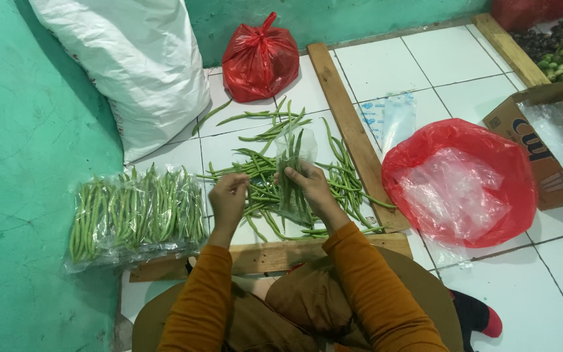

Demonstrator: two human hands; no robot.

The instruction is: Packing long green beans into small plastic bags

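Right hand (311,189): my fingers are closed around a clear bag (292,176) part-filled with green beans, gripping it near its middle; the bag stands roughly upright, its open mouth pointing away from me, bean tips poking out.

Left hand (229,199): just beside the right, fingertips pinched together at the bag's near edge. Whether I pinch a bean or the plastic, I cannot tell.

Loose beans (262,169): a scattered pile directly under and beyond both hands, on the white tile floor (438,58).

Packed beans (135,212): a row of filled clear bags lying side by side, left of my left hand, against the green wall (27,130).

Wooden frame (353,130): one plank runs away from me to the right of the right hand; another lies crosswise just under my wrists.

Red bag (457,182): open, lined with clear plastic, right of the plank.

Tied red bag (260,58): beyond the pile, well apart from my hands.

White sack (131,65): beyond my left hand, leaning on the wall.

Cardboard box (548,143): far right, holding clear plastic.
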